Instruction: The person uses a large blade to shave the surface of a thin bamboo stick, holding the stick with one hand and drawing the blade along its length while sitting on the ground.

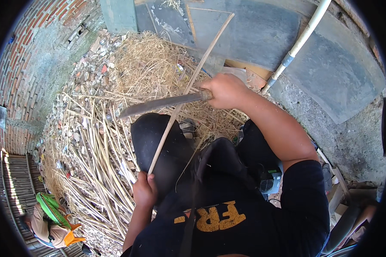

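Observation:
My left hand (144, 189) is closed around the lower end of a long, pale wooden strip (164, 138), perhaps split bamboo, which slants up and away to the right. In my right hand (227, 91) is the handle of a machete (158, 104), its dark blade pointing left. The blade crosses the strip above my knees; whether the two touch I cannot tell. Below the strip is my bent left leg in dark trousers (156, 141). Many similar pale strips (103, 171) lie in a loose pile to my left.
Dry shavings (148, 64) are heaped ahead on rubble-strewn ground. A brick wall (34, 77) rises at left, grey panels (261, 34) and a pale pole (294, 49) at far right. At lower left is another person (51, 227); a grey-green device (270, 182) stands by my right leg.

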Demonstrator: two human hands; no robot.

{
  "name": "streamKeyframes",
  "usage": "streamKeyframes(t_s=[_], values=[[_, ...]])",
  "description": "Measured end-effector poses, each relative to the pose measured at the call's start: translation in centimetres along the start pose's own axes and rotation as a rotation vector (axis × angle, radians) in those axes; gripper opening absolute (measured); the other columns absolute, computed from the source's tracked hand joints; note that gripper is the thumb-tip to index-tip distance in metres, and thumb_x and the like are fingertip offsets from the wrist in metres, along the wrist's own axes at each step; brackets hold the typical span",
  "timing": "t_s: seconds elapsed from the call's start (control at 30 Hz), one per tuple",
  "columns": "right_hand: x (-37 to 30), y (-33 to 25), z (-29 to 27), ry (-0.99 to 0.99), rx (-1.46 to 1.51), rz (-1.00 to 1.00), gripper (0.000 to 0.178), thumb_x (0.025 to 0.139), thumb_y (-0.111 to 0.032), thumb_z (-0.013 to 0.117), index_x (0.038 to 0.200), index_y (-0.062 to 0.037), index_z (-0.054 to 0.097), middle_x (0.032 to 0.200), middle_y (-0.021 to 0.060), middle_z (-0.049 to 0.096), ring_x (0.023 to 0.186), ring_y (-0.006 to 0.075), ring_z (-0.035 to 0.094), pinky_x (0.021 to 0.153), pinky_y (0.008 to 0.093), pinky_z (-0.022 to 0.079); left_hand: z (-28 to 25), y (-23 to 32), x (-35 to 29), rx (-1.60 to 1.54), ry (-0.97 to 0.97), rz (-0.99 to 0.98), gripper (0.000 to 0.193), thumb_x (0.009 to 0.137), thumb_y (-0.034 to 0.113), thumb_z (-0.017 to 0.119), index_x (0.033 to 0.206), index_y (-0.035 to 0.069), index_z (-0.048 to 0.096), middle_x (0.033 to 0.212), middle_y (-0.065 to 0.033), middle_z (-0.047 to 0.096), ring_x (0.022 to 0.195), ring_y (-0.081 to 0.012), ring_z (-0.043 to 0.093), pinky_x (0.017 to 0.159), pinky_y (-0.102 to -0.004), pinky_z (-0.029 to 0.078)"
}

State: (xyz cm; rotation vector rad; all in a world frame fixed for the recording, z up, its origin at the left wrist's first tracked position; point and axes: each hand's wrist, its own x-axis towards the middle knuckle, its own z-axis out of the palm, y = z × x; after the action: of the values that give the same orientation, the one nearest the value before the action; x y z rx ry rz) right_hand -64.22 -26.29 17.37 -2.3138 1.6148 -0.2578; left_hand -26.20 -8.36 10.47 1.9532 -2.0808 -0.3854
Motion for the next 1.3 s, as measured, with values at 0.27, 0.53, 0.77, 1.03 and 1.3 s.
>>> streamKeyframes(t_s=[0.27, 0.53, 0.77, 1.03, 1.3], values=[[0.2, 3.1, 0.7, 0.072, 0.036, 0.060, 0.021, 0.072, -0.016, 0.066, 0.092, -0.0116, 0.070, 0.080, 0.0142, 0.068, 0.083, 0.0374, 0.068, 0.074, 0.0500, 0.054, 0.0, 0.6, 0.6, 0.010, -0.004, 0.000, 0.023, 0.100, 0.027, 0.053, 0.098, 0.004, 0.053, 0.071, -0.0254, 0.064, 0.066, -0.0478, 0.064, 0.058, -0.0562, 0.048], [0.7, 3.8, 1.2, 0.062, 0.151, 0.046, 0.023, 0.073, -0.016, 0.066, 0.095, -0.0121, 0.070, 0.081, 0.0134, 0.069, 0.084, 0.0364, 0.068, 0.073, 0.0480, 0.055, 0.1, 0.9, 0.9, -0.049, -0.008, -0.022, 0.024, 0.101, 0.027, 0.054, 0.096, 0.003, 0.053, 0.071, -0.0241, 0.064, 0.068, -0.0478, 0.064, 0.061, -0.0551, 0.048], [-0.1, 1.8, 1.7, 0.069, 0.073, -0.017, 0.023, 0.073, -0.018, 0.066, 0.095, -0.0116, 0.069, 0.079, 0.0143, 0.068, 0.082, 0.0375, 0.068, 0.072, 0.0490, 0.054, -0.4, 0.2, 0.4, -0.040, -0.051, -0.020, 0.024, 0.101, 0.027, 0.054, 0.096, 0.003, 0.053, 0.070, -0.0237, 0.063, 0.068, -0.0481, 0.063, 0.060, -0.0548, 0.048], [0.8, 3.8, 0.7, 0.073, 0.110, 0.121, 0.025, 0.074, -0.020, 0.067, 0.097, -0.0113, 0.070, 0.087, 0.0169, 0.070, 0.086, 0.0373, 0.068, 0.076, 0.0492, 0.054, 0.1, 0.4, 0.7, -0.018, 0.001, -0.006, 0.026, 0.101, 0.029, 0.053, 0.093, 0.004, 0.052, 0.071, -0.0244, 0.063, 0.067, -0.0482, 0.063, 0.059, -0.0551, 0.047], [0.4, 1.0, -0.2, 0.047, -0.105, -0.001, 0.022, 0.074, -0.020, 0.068, 0.094, -0.0102, 0.069, 0.086, 0.0162, 0.070, 0.086, 0.0368, 0.068, 0.076, 0.0497, 0.054, 0.0, -0.1, 1.3, -0.058, -0.030, 0.014, 0.027, 0.101, 0.030, 0.052, 0.093, 0.003, 0.052, 0.070, -0.0248, 0.063, 0.066, -0.0489, 0.062, 0.059, -0.0563, 0.047]])
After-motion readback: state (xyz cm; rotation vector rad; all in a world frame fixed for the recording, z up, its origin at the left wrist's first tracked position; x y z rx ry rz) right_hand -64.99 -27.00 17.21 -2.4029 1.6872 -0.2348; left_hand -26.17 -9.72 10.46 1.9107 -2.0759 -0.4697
